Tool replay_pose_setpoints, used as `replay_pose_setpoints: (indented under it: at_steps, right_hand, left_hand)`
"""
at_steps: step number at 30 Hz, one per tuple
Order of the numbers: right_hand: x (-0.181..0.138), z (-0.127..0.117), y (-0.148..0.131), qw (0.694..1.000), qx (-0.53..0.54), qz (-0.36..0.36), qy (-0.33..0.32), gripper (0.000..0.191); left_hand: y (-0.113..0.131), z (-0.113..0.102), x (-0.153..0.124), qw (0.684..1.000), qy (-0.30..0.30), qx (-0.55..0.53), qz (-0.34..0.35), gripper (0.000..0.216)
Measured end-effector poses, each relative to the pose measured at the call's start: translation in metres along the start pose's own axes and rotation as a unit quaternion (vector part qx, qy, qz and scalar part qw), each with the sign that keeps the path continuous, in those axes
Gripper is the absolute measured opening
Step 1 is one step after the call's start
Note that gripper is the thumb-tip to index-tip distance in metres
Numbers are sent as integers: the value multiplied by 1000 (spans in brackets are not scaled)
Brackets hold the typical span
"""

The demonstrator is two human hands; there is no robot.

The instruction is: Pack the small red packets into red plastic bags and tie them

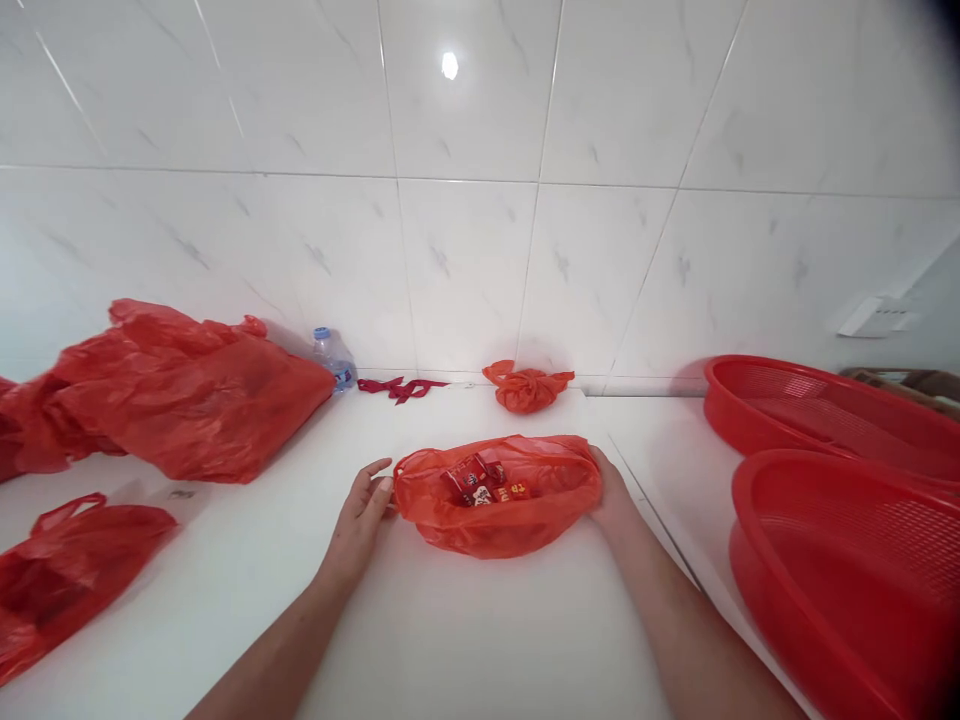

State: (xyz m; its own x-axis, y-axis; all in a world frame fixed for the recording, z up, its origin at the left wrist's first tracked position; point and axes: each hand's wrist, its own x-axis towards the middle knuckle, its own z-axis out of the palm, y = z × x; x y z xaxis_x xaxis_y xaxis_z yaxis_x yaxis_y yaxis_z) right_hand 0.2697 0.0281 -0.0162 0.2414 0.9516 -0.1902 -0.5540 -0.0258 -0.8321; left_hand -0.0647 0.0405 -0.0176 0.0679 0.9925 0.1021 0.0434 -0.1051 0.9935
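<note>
A red plastic bag [499,520] lies open on the white table [450,640] in front of me, with small red packets [480,482] inside. My left hand [361,520] rests at the bag's left edge, fingers pinching its rim. On the bag's right edge my right hand [611,495] grips the plastic, its fingers partly hidden by the bag.
A big stuffed red bag [187,400] lies at the left, another red bag [67,570] at the near left. A knotted red bag [525,387], a red ribbon [397,387] and a water bottle [334,358] sit by the tiled wall. Two red baskets [847,560] stand right.
</note>
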Motion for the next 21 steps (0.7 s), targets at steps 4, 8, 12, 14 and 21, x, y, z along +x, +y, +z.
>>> replay_pose_setpoints:
  at_steps: [4,8,12,14,21]
  right_hand:
    - [-10,-4,0,999,20,-32,5,22]
    - [-23,-8,0,999,-8,-49,-17,47]
    - [-36,-20,-2,995,-36,-67,-62,48]
    - [-41,-28,-4,994,-56,-68,-71,44]
    - [-45,-37,-5,992,-84,-69,-65,43]
  left_hand:
    - [-3,-1,-1,999,-19,-38,15,56]
    - [-1,0,-3,999,-7,-33,6,59]
    - [2,1,1,999,9,-32,-13,55]
    - [5,3,8,998,13,-50,-39,52]
    - [43,32,14,967,90,172,163,36]
